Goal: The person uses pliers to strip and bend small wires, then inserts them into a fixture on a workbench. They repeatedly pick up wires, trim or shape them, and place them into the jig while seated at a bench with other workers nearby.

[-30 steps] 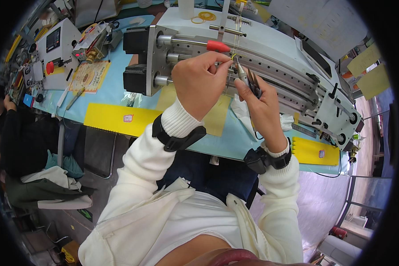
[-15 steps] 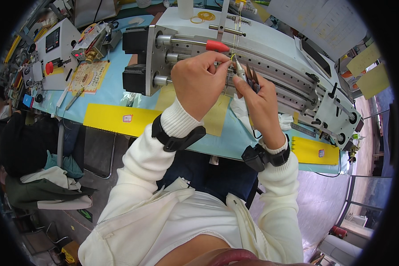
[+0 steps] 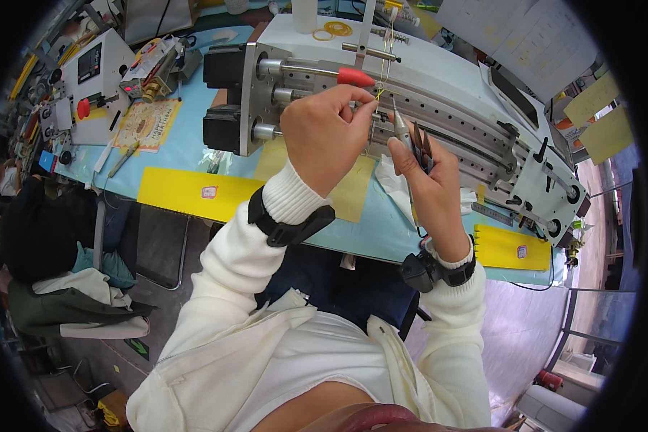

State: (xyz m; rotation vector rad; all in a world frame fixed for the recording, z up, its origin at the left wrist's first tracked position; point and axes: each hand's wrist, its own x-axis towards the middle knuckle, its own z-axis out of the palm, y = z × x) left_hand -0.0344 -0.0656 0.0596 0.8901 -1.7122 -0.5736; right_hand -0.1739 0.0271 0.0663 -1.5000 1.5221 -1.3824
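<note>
My left hand (image 3: 327,140) is closed in a pinch at the lower part of thin yellow threads (image 3: 387,68), which run down from a metal post at the back of the bench machine. In my right hand (image 3: 437,194) is a pen-shaped tool (image 3: 402,131) with a tapered silver tip pointing up and away from me. A dark, pointed pair of tweezers or scissors (image 3: 422,147) is held beside it; its exact kind is partly hidden by the fingers. The tool's tip stands just right of my left fingertips. A red-capped rod (image 3: 355,77) lies just beyond my left hand.
The metal rail machine (image 3: 453,119) stretches across the bench, with black motors (image 3: 223,97) at its left. Yellow strips (image 3: 194,196) line the front edge. White tissue (image 3: 392,180) lies by my right wrist. Yellow rings (image 3: 336,28) sit at the back.
My right hand has shifted right and toward me, drawing the pen-shaped tool's tip away from my left fingertips. The left hand keeps its pinch in nearly the same place.
</note>
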